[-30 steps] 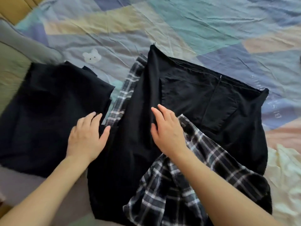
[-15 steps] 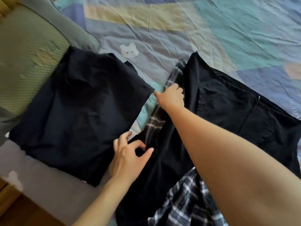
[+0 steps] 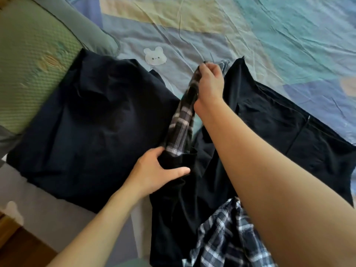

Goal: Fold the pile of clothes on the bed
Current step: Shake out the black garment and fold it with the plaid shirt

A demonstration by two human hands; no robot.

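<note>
Step in hand: separating the plaid garment (image 3: 183,120) from the black trousers (image 3: 269,132) before either can be folded; judged early in this item's handling.
Right hand (image 3: 209,83): fingers curled, pinching the upper end of the plaid strip and holding it raised off the bedspread (image 3: 250,31).
Left hand (image 3: 156,170): fingers and thumb closed round a bunch of black cloth at the point where the plaid strip emerges.
Next move calls for: drawing the plaid strip clear while the black cloth is held back, then laying one garment flat; the rest of the plaid lies under the right forearm and may drag.
Plaid garment: dark checked weave, twisted into a narrow band between the hands; more of it crumpled near the lower edge.
Black trousers: spread on the bed to the right, seams visible, creased.
Folded dark garment (image 3: 92,128): flat on the bed, left, against a green pillow (image 3: 32,64).
</note>
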